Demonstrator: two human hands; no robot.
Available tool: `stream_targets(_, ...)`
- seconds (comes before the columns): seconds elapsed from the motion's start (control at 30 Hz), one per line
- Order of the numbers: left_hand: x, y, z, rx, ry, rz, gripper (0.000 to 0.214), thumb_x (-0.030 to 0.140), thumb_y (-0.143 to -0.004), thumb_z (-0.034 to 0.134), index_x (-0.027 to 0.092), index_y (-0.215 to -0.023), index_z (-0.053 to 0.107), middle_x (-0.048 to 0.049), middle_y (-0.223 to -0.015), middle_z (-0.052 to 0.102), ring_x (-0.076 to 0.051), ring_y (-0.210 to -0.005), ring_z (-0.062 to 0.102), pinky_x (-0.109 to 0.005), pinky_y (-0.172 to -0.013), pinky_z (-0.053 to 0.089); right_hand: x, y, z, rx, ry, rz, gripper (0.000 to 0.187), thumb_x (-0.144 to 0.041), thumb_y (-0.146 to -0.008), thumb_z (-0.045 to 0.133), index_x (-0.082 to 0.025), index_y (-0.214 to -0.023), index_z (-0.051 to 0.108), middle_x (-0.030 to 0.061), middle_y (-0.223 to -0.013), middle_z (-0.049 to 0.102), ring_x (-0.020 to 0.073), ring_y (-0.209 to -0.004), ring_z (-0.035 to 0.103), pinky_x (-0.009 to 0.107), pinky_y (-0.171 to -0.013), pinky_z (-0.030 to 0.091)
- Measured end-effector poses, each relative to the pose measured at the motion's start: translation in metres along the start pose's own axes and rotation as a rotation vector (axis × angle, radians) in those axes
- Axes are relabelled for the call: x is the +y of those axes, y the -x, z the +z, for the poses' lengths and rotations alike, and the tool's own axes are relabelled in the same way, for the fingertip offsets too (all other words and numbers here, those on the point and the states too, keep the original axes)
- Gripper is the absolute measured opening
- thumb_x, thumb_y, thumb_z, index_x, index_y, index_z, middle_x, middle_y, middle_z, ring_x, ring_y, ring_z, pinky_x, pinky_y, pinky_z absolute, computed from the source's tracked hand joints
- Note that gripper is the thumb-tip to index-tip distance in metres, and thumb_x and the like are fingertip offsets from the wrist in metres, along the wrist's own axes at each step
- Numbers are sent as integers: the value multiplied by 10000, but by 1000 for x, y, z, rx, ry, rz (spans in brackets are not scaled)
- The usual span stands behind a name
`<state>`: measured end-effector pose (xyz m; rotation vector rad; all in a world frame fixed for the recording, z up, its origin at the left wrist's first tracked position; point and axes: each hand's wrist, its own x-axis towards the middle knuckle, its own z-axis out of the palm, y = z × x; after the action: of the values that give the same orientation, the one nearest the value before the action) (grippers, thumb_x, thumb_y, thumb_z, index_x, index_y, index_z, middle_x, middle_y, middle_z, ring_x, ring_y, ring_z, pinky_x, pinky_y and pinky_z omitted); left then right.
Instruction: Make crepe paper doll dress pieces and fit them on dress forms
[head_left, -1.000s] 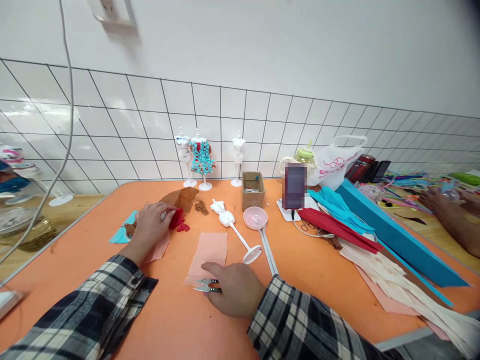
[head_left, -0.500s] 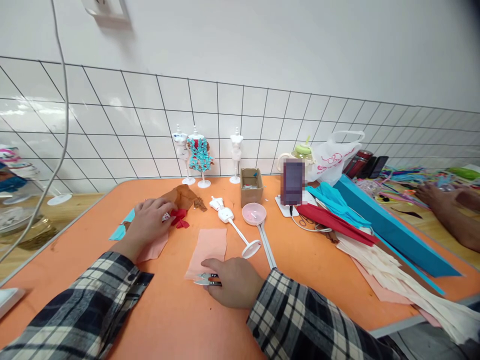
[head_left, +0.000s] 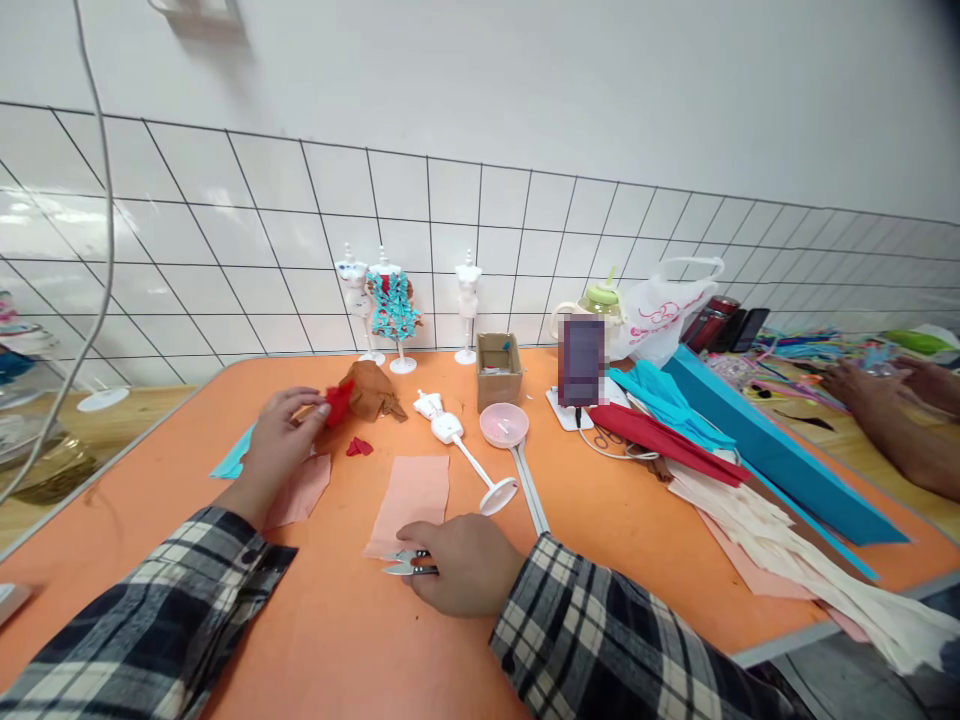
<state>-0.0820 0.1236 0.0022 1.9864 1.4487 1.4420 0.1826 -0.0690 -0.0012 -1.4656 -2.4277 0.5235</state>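
My left hand (head_left: 283, 440) pinches a red fabric piece (head_left: 340, 402) between thumb and fingers, just in front of a crumpled brown cloth (head_left: 369, 390). A small red scrap (head_left: 359, 447) lies on the table to its right. Under and beside that hand are a pink cloth (head_left: 309, 492) and a light blue cloth (head_left: 234, 456). My right hand (head_left: 472, 565) is closed around small thread snips (head_left: 410, 563), blades pointing left. They lie over the lower edge of a flat pink fabric rectangle (head_left: 414, 495). Beyond it a white mini dress form (head_left: 461, 445) lies on its side.
A pink dish (head_left: 504, 425) and a cardboard box (head_left: 499, 372) stand mid-table. Upright dress forms (head_left: 466, 310) line the wall, one in a blue ruffled dress (head_left: 394, 305). A phone (head_left: 581, 362) and folded fabrics (head_left: 667, 445) are on the right. Another person's hands (head_left: 874, 390) work at far right.
My left hand has lifted the red fabric piece off the table, leaving a small red scrap behind. My right hand stays in place with the snips. The view has shifted slightly.
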Motion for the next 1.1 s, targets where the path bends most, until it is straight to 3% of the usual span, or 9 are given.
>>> stream_targets(0.13,4,-11,2,203,264,-127,290,421,-915,476,176,-1056,538,-42,-933,614,-169,-826,594,-343,-784,509,1,0,-2,-61,4,-27,550,-529,-812,566,-255,-1290,562,84,-919,754,313,-832,712,350,-638,488)
stream_targets(0.27,35,-17,2,213,380,-95,248,402,-927,433,187,-1019,515,-56,-1005,615,-178,-935,610,-391,-905,500,-1,-1,-9,-64,-161,-10,858,-598,-720,661,-285,-1460,358,76,-957,747,304,-864,708,347,-667,504)
stream_targets(0.33,57,-6,0,177,349,-42,217,384,-876,566,203,-995,563,-52,-1083,609,-203,-1031,580,-414,-988,447,-2,-1,-12,23,-333,8,693,-507,-766,662,-282,-1384,445,44,-965,738,238,-873,703,292,-693,498)
stream_targets(0.43,78,26,-10,-37,-148,320,121,285,-880,594,211,-944,665,-73,-1175,569,-260,-1147,497,-464,-1057,347,-1,-3,-12,224,-510,51,219,-314,-884,537,-210,-1056,625,22,-873,709,159,-796,669,236,-669,460)
stream_targets(0.53,81,63,-23,-188,-422,784,226,167,-869,586,326,-962,718,-34,-1017,665,-223,-908,578,-431,-948,399,3,-6,-8,386,-630,90,229,-274,-938,432,-177,-887,634,4,-705,618,135,-674,592,242,-622,419)
stream_targets(0.67,81,99,-32,-336,-414,1049,481,82,-885,503,445,-1168,642,25,-923,725,-180,-822,607,-353,-920,428,2,-10,3,425,-978,94,228,-368,-927,475,-170,-909,587,-16,-662,552,129,-627,541,244,-596,433)
stream_targets(0.93,105,121,-28,-387,-244,760,306,191,-919,514,379,-1091,684,-12,-831,692,-191,-790,609,-378,-889,472,-10,-13,7,416,-1275,87,295,-343,-768,682,-171,-973,556,19,-850,608,146,-755,579,269,-703,480)
stream_targets(1.0,108,115,-21,-408,-50,529,212,376,-888,588,290,-1054,689,-51,-838,670,-211,-793,596,-371,-826,485,-10,-13,5,436,-1252,96,268,-332,-753,687,-166,-931,573,13,-823,599,139,-727,557,261,-680,469)
stream_targets(1.1,116,110,-7,-448,348,3,546,651,-849,506,209,-1148,620,-96,-931,648,-228,-829,591,-345,-763,499,-10,-12,4,425,-1185,114,245,-315,-749,683,-166,-921,593,0,-791,596,130,-693,533,252,-654,456)
